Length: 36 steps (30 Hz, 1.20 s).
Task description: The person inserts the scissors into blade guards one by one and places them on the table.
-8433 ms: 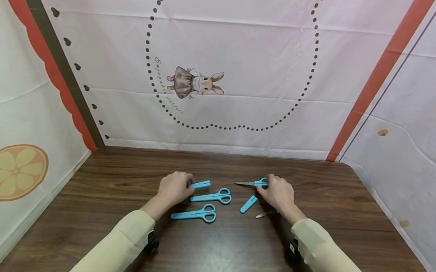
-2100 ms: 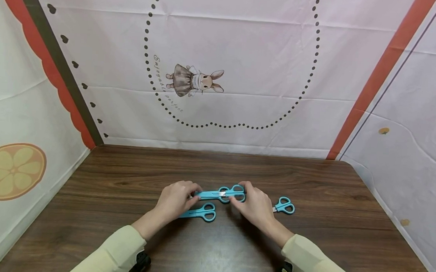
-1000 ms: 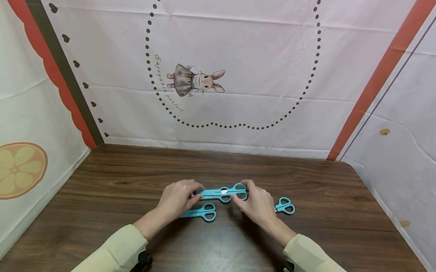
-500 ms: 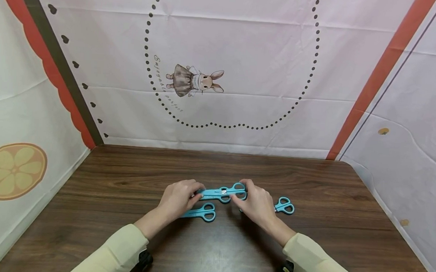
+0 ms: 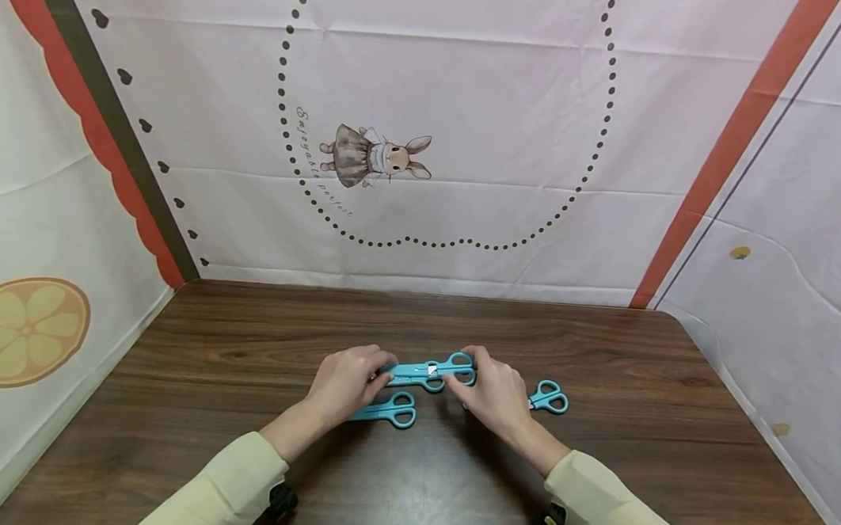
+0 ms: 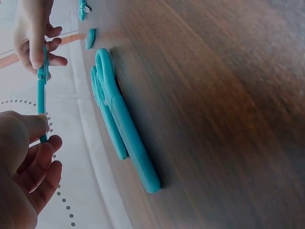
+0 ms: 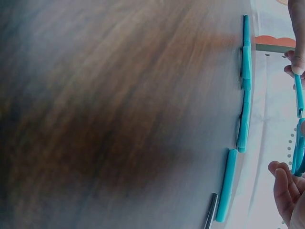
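Left hand [image 5: 347,379] pinches the blue sheath [image 5: 408,371]; right hand [image 5: 495,390] pinches the handle of the scissors [image 5: 448,369], both in line above the tabletop [image 5: 409,484]. They look light, stiff, perhaps slippery; sheath tip and handle loops seem safest holds.

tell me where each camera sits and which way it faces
Head: on the head, facing forward and down at the table; left hand, right hand, sleeves show.
Left wrist: on that wrist, facing its hand's work; both hands show.
Right wrist: on that wrist, facing its hand's work; both hands show.
All three share the held scissors.
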Available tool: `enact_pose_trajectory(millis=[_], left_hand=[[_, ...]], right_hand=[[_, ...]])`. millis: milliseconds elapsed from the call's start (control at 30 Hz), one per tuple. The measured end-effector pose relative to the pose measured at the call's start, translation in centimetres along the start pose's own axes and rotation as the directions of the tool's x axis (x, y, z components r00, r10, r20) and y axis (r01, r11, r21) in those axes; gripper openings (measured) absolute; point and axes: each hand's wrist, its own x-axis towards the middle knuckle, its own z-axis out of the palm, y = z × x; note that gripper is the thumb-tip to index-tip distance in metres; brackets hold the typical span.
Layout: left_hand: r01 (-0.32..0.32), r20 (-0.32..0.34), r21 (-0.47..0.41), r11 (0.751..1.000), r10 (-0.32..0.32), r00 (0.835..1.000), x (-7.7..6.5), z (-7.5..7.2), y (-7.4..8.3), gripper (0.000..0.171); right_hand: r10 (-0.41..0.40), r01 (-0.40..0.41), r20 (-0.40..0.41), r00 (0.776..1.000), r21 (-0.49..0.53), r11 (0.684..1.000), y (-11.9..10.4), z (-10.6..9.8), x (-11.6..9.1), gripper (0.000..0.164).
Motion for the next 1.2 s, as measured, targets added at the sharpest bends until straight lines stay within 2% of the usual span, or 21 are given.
enact_pose_trajectory(millis=[467, 933, 1200], left_hand=[[-0.021, 0.022, 0.005, 1.000, 0.020, 1.000, 0.2, 0.2, 0.1, 0.014], [-0.042, -0.011, 0.011, 0.999, 0.042, 0.999, 0.2, -0.5, 0.1, 0.017], [-0.048, -0.005, 0.005, 0.999, 0.048, 0.999, 0.2, -0.4, 0.1, 0.017]], right_hand=[[-0.014, 0.015, -0.021, 1.000, 0.007, 1.000, -0.2, 0.0, -0.1, 0.044], [-0.012, 0.012, -0.024, 1.000, 0.004, 1.000, -0.8, 0.2, 0.2, 0.046], [-0.022, 0.022, -0.034, 0.999, 0.000, 1.000, -1.3, 0.1, 0.5, 0.047]])
